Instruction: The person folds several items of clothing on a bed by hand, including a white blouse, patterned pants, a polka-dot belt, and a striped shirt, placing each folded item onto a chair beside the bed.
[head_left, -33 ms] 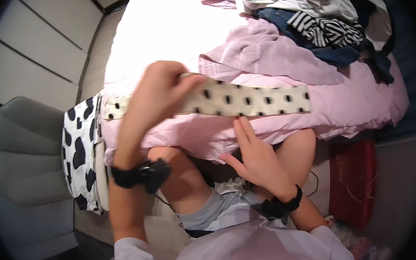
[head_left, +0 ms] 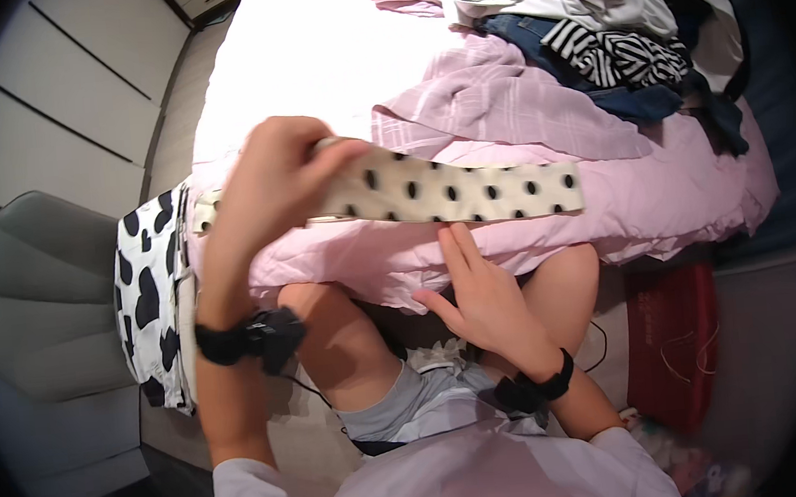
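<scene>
A long, narrow folded cloth [head_left: 450, 192], cream with black dots, lies across the near edge of the pink bedding. My left hand [head_left: 292, 173] pinches its upper edge near the left part and lifts it a little there. The cloth's left end shows past my wrist; the middle is hidden behind my hand. My right hand [head_left: 482, 288] is open, its fingers stretched out and the tips at the lower edge of the cloth. Nothing is held in it.
Pink bedding [head_left: 687, 195] covers the bed, with a pink checked cloth [head_left: 489, 98] beyond. Piled clothes [head_left: 604, 3] lie at the far right. A black-spotted white cloth [head_left: 151, 289] hangs at left beside a grey chair [head_left: 52, 298]. A red box-like object [head_left: 672, 348] stands at lower right.
My left hand has shifted slightly left with the pinched part of the dotted cloth. The cloth's right end sits a little further left. My right hand stays almost in place.
</scene>
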The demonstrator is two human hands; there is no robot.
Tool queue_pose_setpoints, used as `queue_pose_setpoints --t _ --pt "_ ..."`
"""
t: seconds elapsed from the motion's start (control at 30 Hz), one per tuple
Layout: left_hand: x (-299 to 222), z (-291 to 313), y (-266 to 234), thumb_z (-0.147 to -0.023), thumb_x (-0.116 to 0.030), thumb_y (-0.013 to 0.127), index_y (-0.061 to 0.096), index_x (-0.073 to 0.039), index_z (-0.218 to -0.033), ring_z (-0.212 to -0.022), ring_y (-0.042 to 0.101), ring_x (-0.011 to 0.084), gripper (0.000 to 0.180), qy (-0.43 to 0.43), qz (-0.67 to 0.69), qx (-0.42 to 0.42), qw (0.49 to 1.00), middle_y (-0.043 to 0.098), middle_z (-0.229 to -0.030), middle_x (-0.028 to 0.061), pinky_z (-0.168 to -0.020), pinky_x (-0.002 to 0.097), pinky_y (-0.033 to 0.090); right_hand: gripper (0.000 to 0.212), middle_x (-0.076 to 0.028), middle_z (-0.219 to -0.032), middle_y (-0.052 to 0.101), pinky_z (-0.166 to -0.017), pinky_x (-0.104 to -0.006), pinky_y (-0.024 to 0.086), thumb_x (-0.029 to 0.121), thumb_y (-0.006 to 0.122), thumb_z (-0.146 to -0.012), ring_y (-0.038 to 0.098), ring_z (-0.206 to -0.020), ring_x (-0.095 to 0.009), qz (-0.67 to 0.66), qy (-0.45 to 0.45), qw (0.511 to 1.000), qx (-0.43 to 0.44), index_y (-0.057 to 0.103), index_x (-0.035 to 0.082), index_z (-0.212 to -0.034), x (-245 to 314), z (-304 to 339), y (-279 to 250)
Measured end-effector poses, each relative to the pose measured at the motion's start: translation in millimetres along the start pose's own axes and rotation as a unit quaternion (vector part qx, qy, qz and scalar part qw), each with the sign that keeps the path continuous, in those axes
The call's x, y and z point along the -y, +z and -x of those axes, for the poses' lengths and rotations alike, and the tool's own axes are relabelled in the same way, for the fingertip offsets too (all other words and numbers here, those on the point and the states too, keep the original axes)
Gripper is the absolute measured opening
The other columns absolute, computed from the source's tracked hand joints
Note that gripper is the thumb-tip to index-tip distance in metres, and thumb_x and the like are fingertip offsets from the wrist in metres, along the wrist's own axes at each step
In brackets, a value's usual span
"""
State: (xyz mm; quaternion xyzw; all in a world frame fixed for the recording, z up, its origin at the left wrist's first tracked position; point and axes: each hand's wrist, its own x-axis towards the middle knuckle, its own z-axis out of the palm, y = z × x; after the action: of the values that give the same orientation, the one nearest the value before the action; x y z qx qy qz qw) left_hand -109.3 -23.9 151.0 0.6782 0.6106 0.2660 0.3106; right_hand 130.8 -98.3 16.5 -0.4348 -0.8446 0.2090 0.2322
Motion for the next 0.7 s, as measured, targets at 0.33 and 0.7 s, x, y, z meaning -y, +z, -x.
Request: queue_pose_setpoints --t 0.33,0.7 --pt "25.6 7.0 -93.2 -0.094 -0.027 0.071 0.069 0.004 -0.081 -0.037 0.042 0.0044 0.034 -0.035 -0.031 -0.014 0.999 0.049 -0.051 -0.0028 -0.035 0.0245 0.031 0.083 -0.032 -0.143 0.043 -0.064 -0.0430 0.057 0.049 0.065 -0.091 0.069 -0.082 -0.041 0.039 0.055 0.997 -0.034 0.039 -0.013 -0.140 -4.1 -7.4 10.8" --pt "194.5 9.9 -117.4 -0.090 -0.029 0.075 0.064 0.001 -0.073 -0.042 0.038 0.0053 0.036 -0.109 -0.078 -0.021 0.991 0.046 -0.052 -0.0040 -0.039 0.0271 0.025 0.089 -0.032 -0.152 0.034 -0.059 -0.0419 0.055 0.037 0.074 -0.086 0.067 -0.071 -0.037 0.086 0.096 0.991 -0.015 0.031 -0.012 -0.146 4.1 -7.3 13.8"
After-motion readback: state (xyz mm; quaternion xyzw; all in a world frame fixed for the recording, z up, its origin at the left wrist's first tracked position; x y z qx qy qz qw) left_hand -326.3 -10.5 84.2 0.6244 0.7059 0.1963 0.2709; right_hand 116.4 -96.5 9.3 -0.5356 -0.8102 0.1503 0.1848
